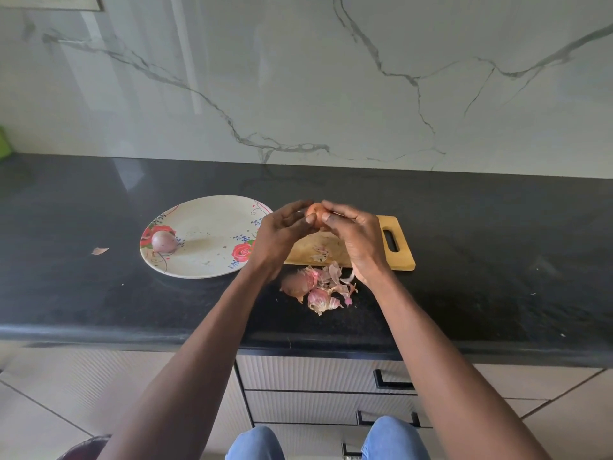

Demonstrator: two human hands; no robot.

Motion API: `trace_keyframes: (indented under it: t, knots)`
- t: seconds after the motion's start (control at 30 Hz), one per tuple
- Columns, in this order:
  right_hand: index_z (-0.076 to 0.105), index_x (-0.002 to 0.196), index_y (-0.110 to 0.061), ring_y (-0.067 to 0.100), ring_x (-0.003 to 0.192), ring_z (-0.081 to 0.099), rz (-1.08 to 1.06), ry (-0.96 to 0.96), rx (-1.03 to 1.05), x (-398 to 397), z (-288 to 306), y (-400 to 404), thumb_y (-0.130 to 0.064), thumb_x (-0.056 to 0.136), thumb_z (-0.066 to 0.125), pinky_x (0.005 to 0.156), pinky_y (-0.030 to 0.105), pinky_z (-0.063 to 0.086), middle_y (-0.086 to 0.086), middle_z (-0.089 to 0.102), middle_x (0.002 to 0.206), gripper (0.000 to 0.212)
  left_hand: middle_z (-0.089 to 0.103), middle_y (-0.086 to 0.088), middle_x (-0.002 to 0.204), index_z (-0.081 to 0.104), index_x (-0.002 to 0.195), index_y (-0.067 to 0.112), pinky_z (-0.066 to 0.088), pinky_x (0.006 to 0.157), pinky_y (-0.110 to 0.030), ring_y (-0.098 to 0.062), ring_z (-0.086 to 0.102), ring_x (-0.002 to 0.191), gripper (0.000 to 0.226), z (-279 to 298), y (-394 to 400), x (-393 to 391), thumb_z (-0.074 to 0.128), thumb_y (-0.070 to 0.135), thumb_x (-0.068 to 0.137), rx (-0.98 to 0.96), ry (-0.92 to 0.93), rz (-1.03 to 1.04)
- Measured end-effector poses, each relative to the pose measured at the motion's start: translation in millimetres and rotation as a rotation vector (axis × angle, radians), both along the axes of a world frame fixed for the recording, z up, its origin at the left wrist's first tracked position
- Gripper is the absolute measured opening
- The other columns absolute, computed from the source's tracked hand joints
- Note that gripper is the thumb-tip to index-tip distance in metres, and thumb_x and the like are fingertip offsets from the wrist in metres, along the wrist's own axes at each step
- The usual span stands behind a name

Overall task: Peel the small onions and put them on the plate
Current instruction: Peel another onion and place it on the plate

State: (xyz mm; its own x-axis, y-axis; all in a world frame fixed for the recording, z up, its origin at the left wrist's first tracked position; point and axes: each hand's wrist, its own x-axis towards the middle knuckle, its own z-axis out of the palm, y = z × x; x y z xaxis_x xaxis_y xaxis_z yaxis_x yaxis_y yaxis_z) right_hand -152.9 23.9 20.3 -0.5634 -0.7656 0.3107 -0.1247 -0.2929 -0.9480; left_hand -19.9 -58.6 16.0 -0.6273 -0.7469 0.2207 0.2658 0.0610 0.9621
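Observation:
A small brownish onion (pixel 316 214) is held up between both hands above the wooden cutting board (pixel 401 250). My left hand (pixel 282 237) grips it from the left with curled fingers, and my right hand (pixel 355 237) pinches it from the right. A white plate with red flowers (pixel 212 237) lies to the left on the counter. One peeled purple onion (pixel 164 241) rests on the plate's left side.
A heap of pink and brown onion skins (pixel 320 288) lies on the black counter in front of the board. One loose skin flake (pixel 99 251) sits left of the plate. A marble wall stands behind; drawers with black handles (pixel 391 381) are below the counter edge.

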Motion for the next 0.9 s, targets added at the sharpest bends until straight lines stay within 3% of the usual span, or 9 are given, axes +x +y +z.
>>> trace_keyframes:
  t: [0.17, 0.27, 0.37, 0.5, 0.67, 0.8, 0.9]
  knots:
    - [0.077, 0.104, -0.002, 0.004, 0.084, 0.063, -0.283, 0.454, -0.018, 0, -8, -2, -0.007, 0.086, 0.076, 0.073, 0.009, 0.048, -0.001, 0.066, 0.097, 0.019, 0.071, -0.016, 0.118, 0.062, 0.129, -0.002, 0.059, 0.093, -0.041, -0.032, 0.072, 0.105, 0.042, 1, 4, -1, 0.071, 0.004, 0.088, 0.061, 0.008, 0.038]
    - [0.078, 0.101, -0.001, 0.005, 0.074, 0.059, -0.374, 0.67, -0.069, 0, -11, -4, -0.008, 0.085, 0.078, 0.064, 0.008, 0.047, 0.002, 0.068, 0.09, 0.018, 0.074, -0.012, 0.111, 0.064, 0.126, 0.002, 0.057, 0.095, -0.04, -0.027, 0.072, 0.102, 0.053, 3, 4, 0, 0.077, 0.015, 0.077, 0.09, 0.01, 0.028]
    - [0.077, 0.101, 0.001, 0.01, 0.076, 0.064, -0.366, 0.721, -0.094, -2, -13, -4, -0.007, 0.084, 0.078, 0.066, 0.011, 0.052, 0.008, 0.072, 0.091, 0.019, 0.075, -0.011, 0.111, 0.063, 0.129, 0.004, 0.053, 0.102, -0.043, -0.027, 0.071, 0.103, 0.053, 0, 0, 0, 0.074, 0.013, 0.078, 0.157, 0.009, -0.021]
    - [0.077, 0.102, 0.002, 0.008, 0.075, 0.061, -0.363, 0.804, -0.086, -5, -17, -7, -0.006, 0.084, 0.078, 0.066, 0.008, 0.049, 0.008, 0.072, 0.09, 0.02, 0.074, -0.012, 0.116, 0.062, 0.133, 0.005, 0.052, 0.103, -0.046, -0.029, 0.072, 0.099, 0.052, -2, -1, 0, 0.076, 0.015, 0.084, 0.026, -0.084, 0.053]
    - [0.076, 0.089, 0.001, 0.01, 0.069, 0.061, -0.364, 0.774, -0.078, -3, -17, -7, -0.013, 0.083, 0.079, 0.061, 0.016, 0.051, 0.007, 0.071, 0.083, 0.014, 0.074, -0.007, 0.115, 0.065, 0.132, 0.006, 0.057, 0.095, -0.044, -0.027, 0.075, 0.089, 0.048, -2, 2, -2, 0.076, 0.011, 0.085, -0.099, -0.148, 0.11]
    - [0.064, 0.075, -0.008, 0.013, 0.066, 0.055, -0.37, 0.793, -0.03, 0, -17, -8, -0.014, 0.079, 0.082, 0.059, 0.024, 0.049, 0.003, 0.063, 0.076, 0.02, 0.076, -0.004, 0.11, 0.065, 0.131, 0.009, 0.058, 0.094, -0.04, -0.032, 0.072, 0.093, 0.043, -4, -1, -2, 0.073, 0.008, 0.088, -0.155, -0.173, 0.113]
    - [0.056, 0.075, -0.007, 0.015, 0.066, 0.051, -0.39, 0.827, -0.007, 3, -17, -8, -0.016, 0.083, 0.079, 0.056, 0.026, 0.044, 0.002, 0.057, 0.076, 0.026, 0.076, -0.005, 0.112, 0.065, 0.13, 0.007, 0.057, 0.093, -0.039, -0.034, 0.072, 0.097, 0.042, -6, -3, -2, 0.072, 0.006, 0.089, -0.15, -0.156, 0.099]
